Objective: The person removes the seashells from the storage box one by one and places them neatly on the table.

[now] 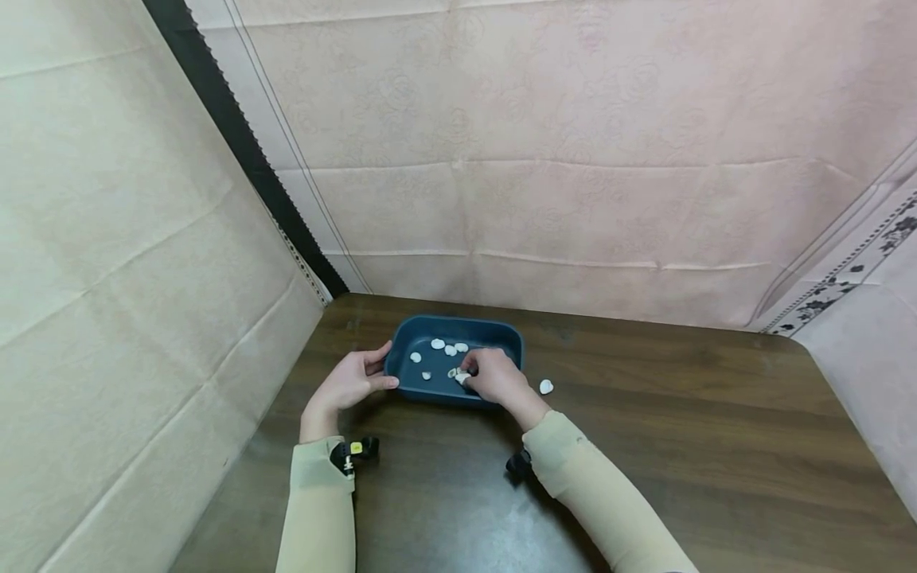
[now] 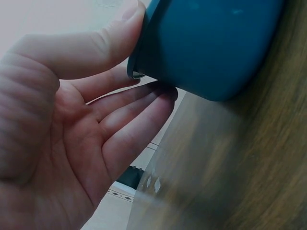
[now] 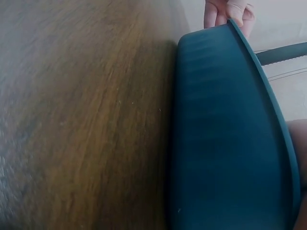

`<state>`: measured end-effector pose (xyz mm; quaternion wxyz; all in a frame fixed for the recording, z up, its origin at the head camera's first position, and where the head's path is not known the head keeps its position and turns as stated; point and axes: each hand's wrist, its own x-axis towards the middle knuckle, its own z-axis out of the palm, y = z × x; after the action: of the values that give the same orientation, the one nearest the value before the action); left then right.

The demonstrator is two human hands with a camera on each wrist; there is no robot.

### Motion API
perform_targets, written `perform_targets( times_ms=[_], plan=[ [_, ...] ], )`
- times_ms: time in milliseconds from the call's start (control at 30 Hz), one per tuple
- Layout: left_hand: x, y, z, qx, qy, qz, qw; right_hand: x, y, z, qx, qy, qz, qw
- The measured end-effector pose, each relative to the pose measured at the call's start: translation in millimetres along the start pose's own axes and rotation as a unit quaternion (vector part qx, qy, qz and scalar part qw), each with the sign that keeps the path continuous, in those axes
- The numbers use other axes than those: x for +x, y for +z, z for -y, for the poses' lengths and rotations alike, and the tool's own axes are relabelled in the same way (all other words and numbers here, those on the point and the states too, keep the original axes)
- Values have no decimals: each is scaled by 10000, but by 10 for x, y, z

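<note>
Lying inside a blue tray, several white pieces are being touched at one cluster by the right hand, its fingers bent down; whether one is being pinched cannot be told. The tray's left end is being gripped by the left hand, between thumb and fingers. Near its right end, another white piece is resting on the wooden table.

Long, pale cream sleeves
A black strap with a little yellow square goes around the left one. A small black gadget sits by the right cuff.
</note>
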<state>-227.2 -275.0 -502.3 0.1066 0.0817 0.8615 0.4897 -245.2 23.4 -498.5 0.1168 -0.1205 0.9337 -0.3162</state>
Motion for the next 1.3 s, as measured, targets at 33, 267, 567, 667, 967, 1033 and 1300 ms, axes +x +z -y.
perform_targets(
  times_ms=[33, 267, 567, 667, 967, 1033, 1300],
  plan=[
    [1, 0, 0, 11, -16, -2, 10000, -4, 2, 3, -2, 54, 1, 10000],
    [9, -8, 3, 26, -56, 8, 10000, -22, 4, 23, -25, 289, -109, 9995],
    [25, -2, -11, 27, -93, 6, 10000, -33, 3, 41, -142, 394, -304, 9987],
    [24, -4, -10, 77, -92, -15, 9999, -26, 2, 43, -91, 391, -230, 9989],
    [31, -22, 3, 112, -44, 19, 9999, 13, 13, 31, -23, 526, -114, 9985],
    [29, -23, 2, 93, -23, 34, 9999, 15, 13, 28, -48, 522, -136, 9985],
    [28, -21, 7, 108, -57, 24, 9999, 17, 21, 24, 17, 519, -83, 9986]
  ],
)
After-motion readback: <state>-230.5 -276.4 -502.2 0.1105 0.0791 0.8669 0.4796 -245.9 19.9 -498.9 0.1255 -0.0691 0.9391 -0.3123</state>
